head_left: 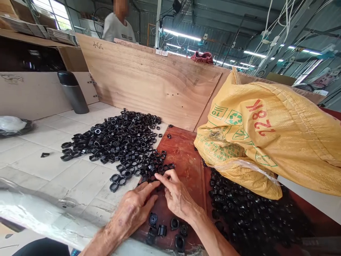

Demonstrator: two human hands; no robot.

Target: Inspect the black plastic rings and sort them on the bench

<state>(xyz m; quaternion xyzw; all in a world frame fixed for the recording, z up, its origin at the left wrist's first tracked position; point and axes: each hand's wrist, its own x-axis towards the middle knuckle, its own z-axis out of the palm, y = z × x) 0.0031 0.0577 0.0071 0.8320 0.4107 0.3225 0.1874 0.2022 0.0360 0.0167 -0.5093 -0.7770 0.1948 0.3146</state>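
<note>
Both hands work at the near edge of a heap of black plastic rings [114, 137]. My left hand [133, 206] reaches in with its fingers stretched out and its thumb apart, the tips close to the nearest rings. Beside it, my right hand [177, 195] points its index finger at the same rings, with its lower fingers bent. I see nothing held in either hand, though the spot between the fingertips is partly hidden. Below the hands, several black round-faced parts [162, 230] lie on a reddish-brown board [183, 153].
At the right, a yellow woven sack [266, 131] leans over a second heap of black parts [247, 217]. A dark bottle [73, 92] stands at the back left. A wooden panel [149, 78] closes off the back; a person [119, 26] is behind it.
</note>
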